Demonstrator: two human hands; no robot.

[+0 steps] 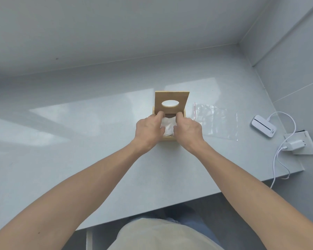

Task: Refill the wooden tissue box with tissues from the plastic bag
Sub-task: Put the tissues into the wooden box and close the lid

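The wooden tissue box (167, 138) stands mid-table with its lid (171, 98) raised upright at the back; the lid has an oval hole. White tissues (167, 126) sit inside the box. My left hand (149, 129) and my right hand (187, 129) rest over the box from either side, fingers curled on the tissues and pressing them down into it. The clear plastic bag (218, 121), with a red strip on its left edge, lies flat on the table just right of the box and looks empty.
A white device (263, 128) with a cable lies at the right. A white charger (295, 144) is plugged into a socket plate near the table's right edge. Walls close the back and right sides. The table's front edge runs diagonally below my arms.
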